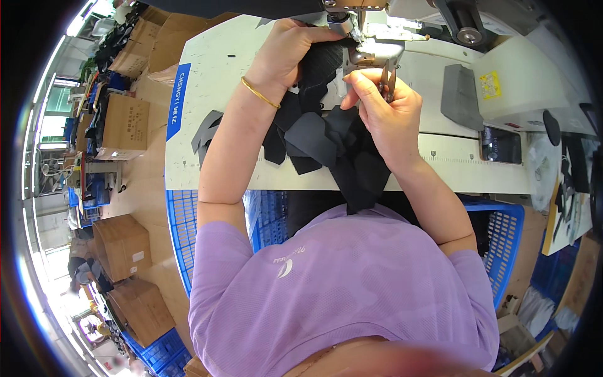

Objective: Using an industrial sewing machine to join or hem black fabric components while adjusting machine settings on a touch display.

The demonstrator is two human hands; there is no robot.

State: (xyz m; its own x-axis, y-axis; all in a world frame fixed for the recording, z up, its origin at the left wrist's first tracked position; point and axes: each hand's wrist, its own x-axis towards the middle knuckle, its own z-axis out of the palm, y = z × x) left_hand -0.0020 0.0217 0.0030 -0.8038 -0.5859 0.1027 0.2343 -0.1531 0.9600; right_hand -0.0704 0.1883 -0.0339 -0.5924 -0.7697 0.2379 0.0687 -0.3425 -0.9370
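My left hand [287, 51] is at the sewing machine head [370, 47], its thumb reaching toward the needle area and its fingers closed at the edge of a black ribbed fabric piece [319, 68]. Part of those fingers is hidden by the hand itself. Just right of the needle area, my right hand [391, 110] grips small dark metal thread snips [392, 85], their points upward, with thumb and forefinger close together. Between my forearms, a chain of black and dark grey cut fabric pieces [311, 137] drapes over the table's front edge onto my lap.
The white sewing table [264, 181] carries a loose grey fabric piece [460, 97] at right and more pieces [207, 131] at left. Blue plastic baskets [505, 232] stand below the front edge. Cardboard boxes [122, 247] sit on the floor at left. A dark control panel [500, 144] is at the right.
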